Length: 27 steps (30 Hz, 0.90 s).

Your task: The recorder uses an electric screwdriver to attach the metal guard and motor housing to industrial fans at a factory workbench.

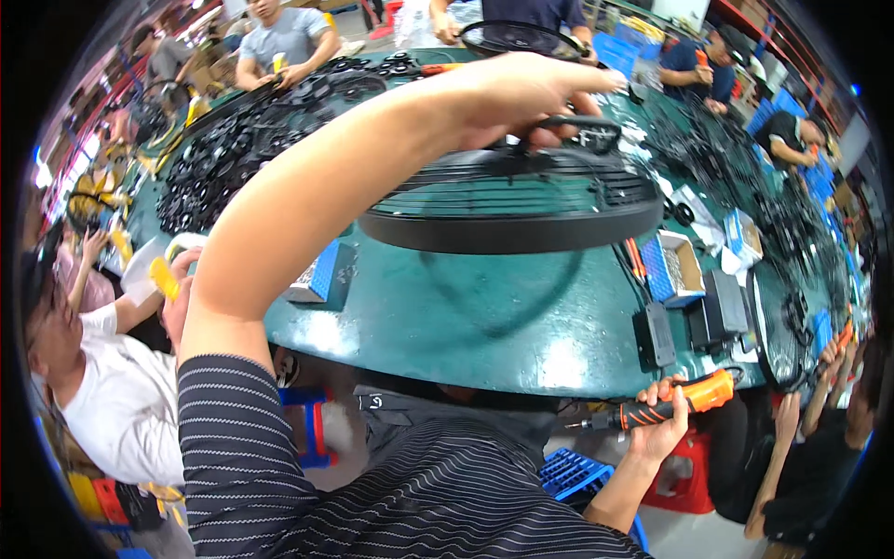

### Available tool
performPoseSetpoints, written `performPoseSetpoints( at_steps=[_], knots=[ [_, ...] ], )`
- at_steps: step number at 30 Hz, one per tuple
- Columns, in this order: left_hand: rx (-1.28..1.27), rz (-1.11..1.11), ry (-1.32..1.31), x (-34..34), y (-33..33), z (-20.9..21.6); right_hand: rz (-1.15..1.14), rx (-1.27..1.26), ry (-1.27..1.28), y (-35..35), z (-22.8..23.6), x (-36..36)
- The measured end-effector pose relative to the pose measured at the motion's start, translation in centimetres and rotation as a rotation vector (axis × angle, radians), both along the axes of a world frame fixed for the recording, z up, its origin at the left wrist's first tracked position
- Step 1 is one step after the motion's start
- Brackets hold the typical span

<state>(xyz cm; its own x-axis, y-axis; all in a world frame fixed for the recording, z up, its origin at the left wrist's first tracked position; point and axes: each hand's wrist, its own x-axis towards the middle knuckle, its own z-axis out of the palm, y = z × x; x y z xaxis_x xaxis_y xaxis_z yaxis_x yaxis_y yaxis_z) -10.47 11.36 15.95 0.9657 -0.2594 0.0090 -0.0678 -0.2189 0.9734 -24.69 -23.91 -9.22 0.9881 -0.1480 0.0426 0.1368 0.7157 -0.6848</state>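
Note:
My left hand (531, 102) reaches far out over the table, fingers curled round the handle of a round black fan grille (512, 236). The grille hangs above the tabletop, its rim facing me and its thin bars seen edge-on; a shadow falls below it. Down at the near edge, on the right, my right hand (659, 419) grips an orange and black electric screwdriver (703, 391), its bit pointing left. The screwdriver is just off the table's front edge.
The green table (419, 312) carries a heap of black parts (209, 172) at left and more at right. Near the right edge stand a blue box of screws (674, 268) and a black box (724, 309). Another blue box (321, 275) lies left. A co-worker in white (121, 401) sits close left.

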Motion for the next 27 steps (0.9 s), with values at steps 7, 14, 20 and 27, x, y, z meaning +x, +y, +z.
performPoseSetpoints(
  at_steps=[7,14,20,27],
  knots=[
    [0.827,-0.149,-0.029,1.0,0.6,1.6,0.058,-0.039,0.045,1.2,-0.6,1.4],
    [0.901,0.336,-0.719,4.7,16.9,9.1,0.115,0.008,0.049,3.2,0.0,2.7],
    [1.002,0.896,-0.455,-4.4,20.8,16.2,0.163,0.091,0.082,3.8,0.3,4.1],
    [1.097,1.325,-0.622,-4.3,30.0,12.9,0.197,0.071,0.01,4.9,0.4,5.0]
  ],
)
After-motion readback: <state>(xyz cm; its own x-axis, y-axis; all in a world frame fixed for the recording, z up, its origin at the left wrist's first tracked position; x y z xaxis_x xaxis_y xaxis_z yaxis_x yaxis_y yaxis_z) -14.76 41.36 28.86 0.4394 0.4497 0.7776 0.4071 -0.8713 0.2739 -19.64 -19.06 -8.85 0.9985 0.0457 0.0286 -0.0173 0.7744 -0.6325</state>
